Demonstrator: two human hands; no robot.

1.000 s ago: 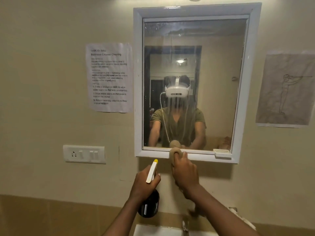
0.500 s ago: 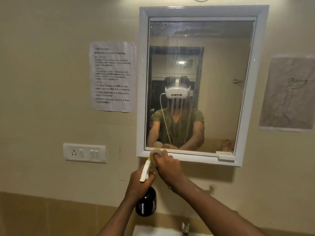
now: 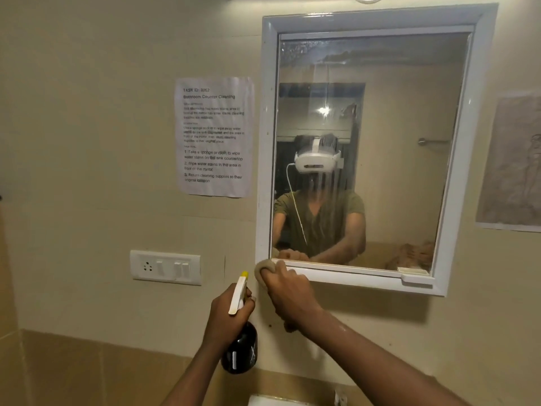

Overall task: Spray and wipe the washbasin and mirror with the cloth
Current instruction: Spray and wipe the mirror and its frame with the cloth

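One rectangular white-framed mirror (image 3: 371, 148), one balled tan cloth (image 3: 265, 271), one dark rounded spray bottle (image 3: 240, 351). Right hand (image 3: 288, 294) presses the cloth against the frame's lower-left corner. Left hand (image 3: 229, 313) grips the bottle's neck.

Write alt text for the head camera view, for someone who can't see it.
The right hand presses a cloth on the mirror frame's lower left corner; the left hand holds a spray bottle.

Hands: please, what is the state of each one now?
Left hand: closed around the black spray bottle with white-and-yellow nozzle.
Right hand: closed on the beige cloth.
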